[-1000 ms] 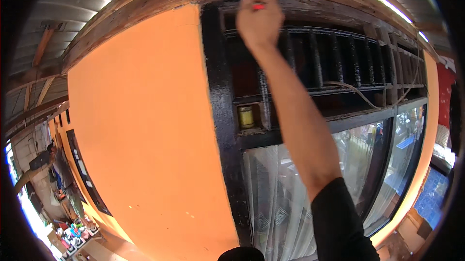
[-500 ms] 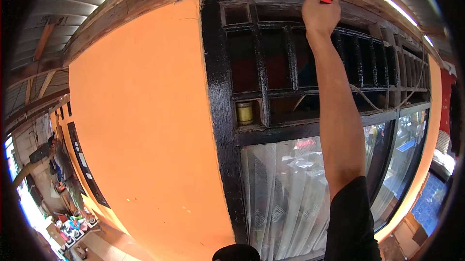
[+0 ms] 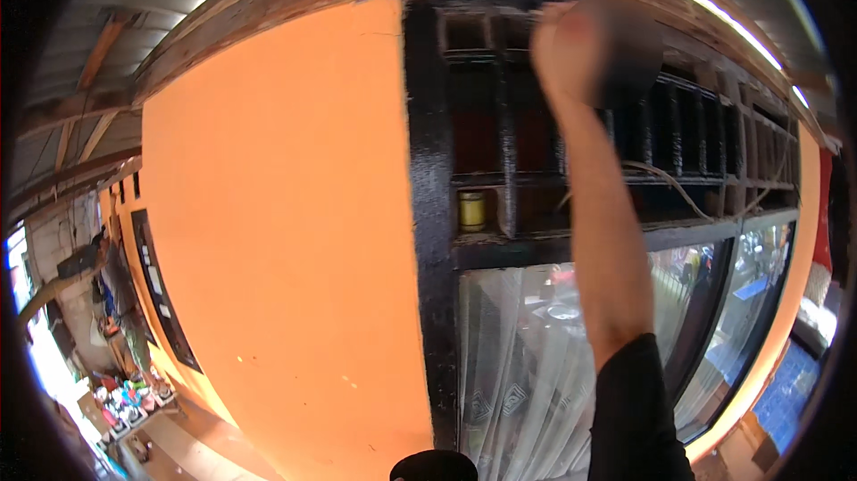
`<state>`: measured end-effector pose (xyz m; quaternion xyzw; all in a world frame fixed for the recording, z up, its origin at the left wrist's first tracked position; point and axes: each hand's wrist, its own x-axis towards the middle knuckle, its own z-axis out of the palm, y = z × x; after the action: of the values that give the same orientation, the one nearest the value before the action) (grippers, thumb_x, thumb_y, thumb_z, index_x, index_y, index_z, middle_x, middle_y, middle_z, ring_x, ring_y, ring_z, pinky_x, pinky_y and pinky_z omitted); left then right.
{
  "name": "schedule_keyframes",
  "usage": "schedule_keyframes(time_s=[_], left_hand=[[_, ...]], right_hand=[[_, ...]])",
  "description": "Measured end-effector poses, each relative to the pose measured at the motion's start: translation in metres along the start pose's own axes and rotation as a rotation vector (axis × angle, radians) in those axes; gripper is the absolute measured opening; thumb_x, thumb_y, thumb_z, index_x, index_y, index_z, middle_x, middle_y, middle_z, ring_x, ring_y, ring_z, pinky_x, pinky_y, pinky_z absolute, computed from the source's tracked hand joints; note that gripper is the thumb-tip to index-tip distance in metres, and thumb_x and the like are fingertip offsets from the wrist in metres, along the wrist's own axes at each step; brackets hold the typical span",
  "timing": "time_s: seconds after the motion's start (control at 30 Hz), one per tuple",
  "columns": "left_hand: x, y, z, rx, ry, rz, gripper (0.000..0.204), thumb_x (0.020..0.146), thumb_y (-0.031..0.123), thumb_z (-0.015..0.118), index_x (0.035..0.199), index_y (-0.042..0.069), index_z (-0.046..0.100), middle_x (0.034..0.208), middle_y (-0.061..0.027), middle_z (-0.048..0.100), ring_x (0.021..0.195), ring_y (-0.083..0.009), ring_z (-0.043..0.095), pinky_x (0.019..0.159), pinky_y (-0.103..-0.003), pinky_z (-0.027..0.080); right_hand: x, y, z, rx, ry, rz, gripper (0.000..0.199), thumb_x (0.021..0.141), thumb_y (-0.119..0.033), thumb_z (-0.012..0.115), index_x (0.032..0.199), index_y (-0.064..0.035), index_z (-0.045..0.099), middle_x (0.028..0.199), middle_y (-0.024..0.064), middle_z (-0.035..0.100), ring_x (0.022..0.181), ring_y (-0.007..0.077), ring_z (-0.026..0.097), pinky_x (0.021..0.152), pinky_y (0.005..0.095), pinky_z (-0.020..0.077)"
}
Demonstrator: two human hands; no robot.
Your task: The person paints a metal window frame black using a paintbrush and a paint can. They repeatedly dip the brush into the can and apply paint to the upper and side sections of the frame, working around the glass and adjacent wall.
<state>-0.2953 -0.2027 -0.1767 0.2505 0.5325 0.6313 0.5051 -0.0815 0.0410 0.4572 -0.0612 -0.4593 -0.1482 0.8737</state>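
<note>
My right hand (image 3: 568,48) is raised high at the top of a black window frame (image 3: 432,168), closed and smeared by motion. A red bit in the fist looks like the handle of a paintbrush (image 3: 576,27); its bristles are hidden. Beside the hand is a dark blurred patch (image 3: 632,54) that I cannot make out. Glossy black coats the frame's left post and the slats (image 3: 507,133) near my forearm, while bars farther right look dull and bare. A yellow can (image 3: 471,211) stands in a small opening of the frame. My left hand is out of view.
An orange wall (image 3: 277,213) lies left of the frame. Glass panes with a white curtain (image 3: 509,374) fill its lower part. A thin cord (image 3: 669,179) hangs across the slats. A wooden beam (image 3: 268,21) runs overhead. At the bottom edge is a black rounded thing (image 3: 433,465).
My right hand has shifted slightly left and down from the frame's top edge and is now blurred. The whole view has swung a little, so the frame sits farther right.
</note>
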Motion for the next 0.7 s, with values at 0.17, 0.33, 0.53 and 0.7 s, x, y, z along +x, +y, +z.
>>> schedule_keyframes(time_s=[0.17,0.33,0.53,0.7], left_hand=[[0.003,0.002,-0.013,0.078,-0.047,0.033,0.058,0.094,0.063,0.063,0.089,0.007,0.076,0.054,0.0075,0.044,0.047,-0.0063,0.041,0.043,-0.026,0.027],[0.004,0.011,-0.007,0.093,-0.026,0.036,0.067,0.094,0.066,0.06,0.104,0.002,0.078,0.057,0.0062,0.046,0.051,-0.0065,0.04,0.049,-0.027,0.028],[0.006,0.009,-0.009,0.051,-0.071,0.04,0.066,0.095,0.064,0.06,0.11,0.002,0.077,0.06,0.0062,0.047,0.053,-0.0065,0.041,0.048,-0.027,0.027],[0.008,0.005,-0.021,0.169,-0.062,0.119,0.06,0.094,0.063,0.062,0.099,0.005,0.077,0.053,0.0056,0.046,0.048,-0.0079,0.04,0.047,-0.028,0.026]], right_hand=[[0.009,0.004,-0.021,-0.46,0.094,-0.231,0.015,0.089,-0.023,0.068,0.095,-0.0099,0.067,0.088,0.018,0.074,0.081,0.0401,0.073,0.078,0.0482,0.0589],[-0.038,-0.03,0.029,-0.139,-0.264,-0.419,0.008,0.087,-0.017,0.069,0.094,-0.0155,0.068,0.083,0.0112,0.072,0.081,0.0366,0.072,0.077,0.0438,0.0572],[-0.02,-0.015,0.027,0.304,-0.16,0.143,0.014,0.093,-0.01,0.063,0.098,-0.0072,0.076,0.083,0.0029,0.072,0.073,0.0126,0.064,0.069,0.0275,0.0514],[0.025,0.008,-0.03,0.227,-0.045,0.299,0.013,0.086,-0.015,0.064,0.089,-0.0055,0.073,0.08,0.0043,0.069,0.072,0.0165,0.062,0.07,0.0322,0.0499]])
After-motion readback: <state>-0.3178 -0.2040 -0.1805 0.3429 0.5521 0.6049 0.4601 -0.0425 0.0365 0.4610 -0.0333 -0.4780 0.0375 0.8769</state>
